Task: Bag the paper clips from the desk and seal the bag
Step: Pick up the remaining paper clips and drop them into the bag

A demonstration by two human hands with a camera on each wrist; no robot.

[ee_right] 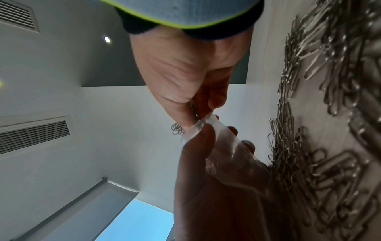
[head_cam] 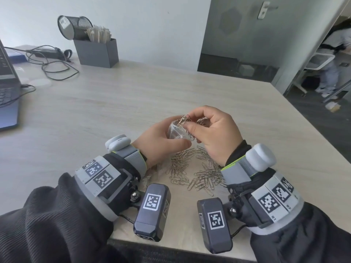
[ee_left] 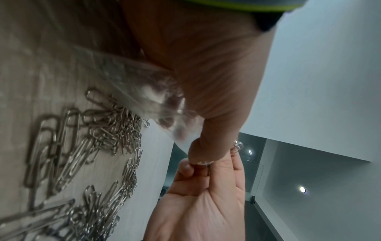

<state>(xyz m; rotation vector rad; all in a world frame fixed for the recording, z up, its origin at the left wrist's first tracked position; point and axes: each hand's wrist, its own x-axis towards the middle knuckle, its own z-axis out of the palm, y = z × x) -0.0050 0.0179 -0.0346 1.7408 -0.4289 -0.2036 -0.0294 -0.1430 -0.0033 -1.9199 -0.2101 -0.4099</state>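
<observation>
Pale wood-grain desk [head_cam: 106, 103] fills our view, set against a white wall with a grey door to the right. We hold a small clear plastic bag [head_cam: 175, 130] in our left hand [head_cam: 159, 143] above the desk, thumb on the near side and fingers curled round the far side, pinching it close to its mouth. Our right hand [head_cam: 214, 133] meets it from the right, thumb and fingertips pressed together on a small bunch of paper clips [head_cam: 185, 119] right at the bag's opening; some of the bunch reach down into the bag. Seen from the right wrist, the bag's rim touches that thumb tip, with clip loops poking out beside it. A loose pile of paper clips [head_cam: 197, 171] lies on the desk just below both hands, between our wrists. At the far left sits an open laptop [head_cam: 7, 88] with a tangle of black cable [head_cam: 55, 67] behind it, and near the wall stands a grey box [head_cam: 96, 52] of wooden sticks with a black mesh pen cup [head_cam: 73, 26] tilted against it.
</observation>
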